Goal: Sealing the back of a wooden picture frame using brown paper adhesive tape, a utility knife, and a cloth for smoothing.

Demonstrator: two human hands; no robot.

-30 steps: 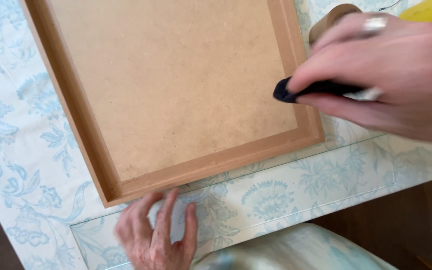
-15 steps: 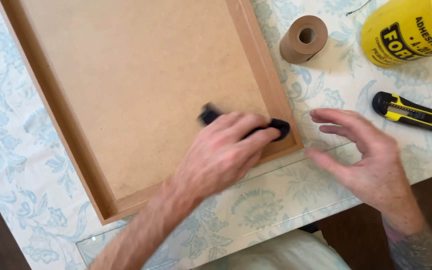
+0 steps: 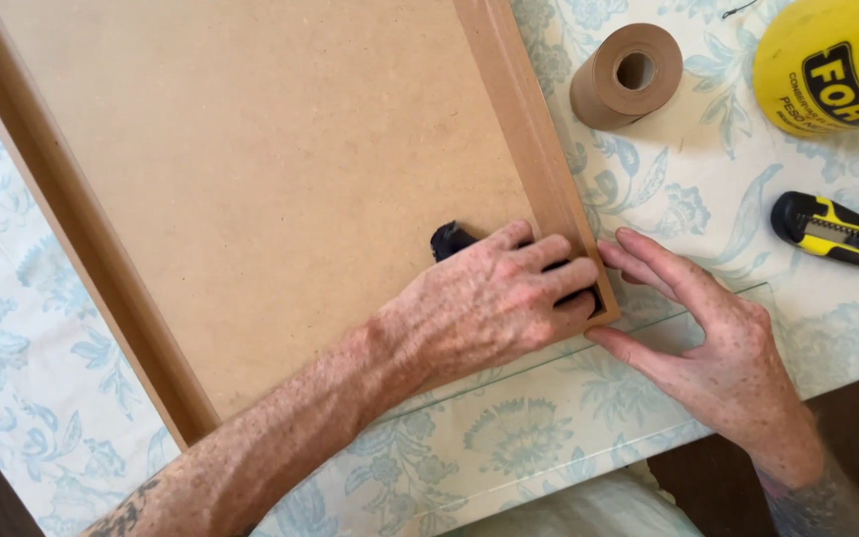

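Your left hand is closed over a small dark tool, pressing it into the near right corner of the wooden picture frame, on the backing board. Your right hand, open and empty, braces the frame's outer corner. Keep that brace firm, and push flat.
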